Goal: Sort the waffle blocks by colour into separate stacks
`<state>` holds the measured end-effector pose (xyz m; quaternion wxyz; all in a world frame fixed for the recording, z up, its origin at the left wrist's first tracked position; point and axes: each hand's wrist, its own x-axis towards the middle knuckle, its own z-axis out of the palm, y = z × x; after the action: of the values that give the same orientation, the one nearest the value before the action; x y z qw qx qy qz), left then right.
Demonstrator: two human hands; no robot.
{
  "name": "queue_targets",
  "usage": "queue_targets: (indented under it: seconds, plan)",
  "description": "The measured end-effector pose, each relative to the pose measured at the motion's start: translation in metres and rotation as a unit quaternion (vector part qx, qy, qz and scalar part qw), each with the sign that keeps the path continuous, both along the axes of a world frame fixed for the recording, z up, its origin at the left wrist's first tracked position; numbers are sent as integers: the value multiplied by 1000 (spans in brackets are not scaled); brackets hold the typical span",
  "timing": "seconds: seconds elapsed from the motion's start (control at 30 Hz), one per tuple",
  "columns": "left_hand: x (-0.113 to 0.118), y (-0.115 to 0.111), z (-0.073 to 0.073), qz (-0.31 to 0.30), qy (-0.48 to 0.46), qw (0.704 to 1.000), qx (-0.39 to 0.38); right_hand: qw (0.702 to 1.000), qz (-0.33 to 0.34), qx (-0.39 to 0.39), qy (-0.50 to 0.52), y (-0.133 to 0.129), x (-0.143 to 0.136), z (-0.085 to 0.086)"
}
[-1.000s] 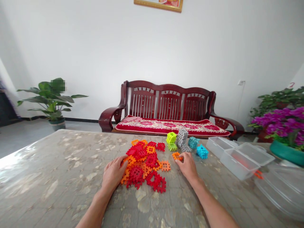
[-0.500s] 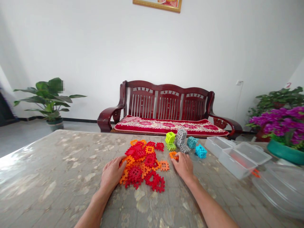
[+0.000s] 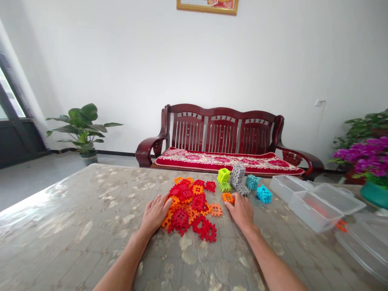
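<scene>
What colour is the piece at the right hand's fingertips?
Orange. The piece at the right hand shows best in the head view.

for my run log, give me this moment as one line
left hand: at red-and-orange plastic lattice pile | right hand: holding orange plastic lattice piece

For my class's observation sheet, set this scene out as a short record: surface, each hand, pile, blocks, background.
Surface: patterned table
Left hand: at the left edge of the pile
Right hand: fingers at an orange piece; firmness of grip unclear
Pile: red and orange toothed pieces, overlapping
Blocks, left to right: lime, grey, teal, blue
Background: sofa with red cover, potted plant to its left
</scene>
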<state>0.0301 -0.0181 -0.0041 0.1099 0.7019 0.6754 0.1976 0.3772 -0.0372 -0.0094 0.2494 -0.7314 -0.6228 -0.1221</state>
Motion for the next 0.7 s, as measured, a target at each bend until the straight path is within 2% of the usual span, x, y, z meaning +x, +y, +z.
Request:
queue_targets:
  seconds: [0.1, 0.33, 0.57, 0.7]
  plan:
    - [-2, 8, 2, -25, 4, 999, -32, 1000, 3, -3, 3, 0, 0, -1]
    - [1, 11, 0, -51, -1, 998, -25, 1000, -8, -14, -16, -3, -2, 2]
    - [24, 1, -1, -50, 46, 998, -4, 1000, -3, -13, -11, -1, 1, 0]
    - [33, -3, -1, -60, 37, 997, 10, 1000, -5, -10, -8, 0, 3, -2]
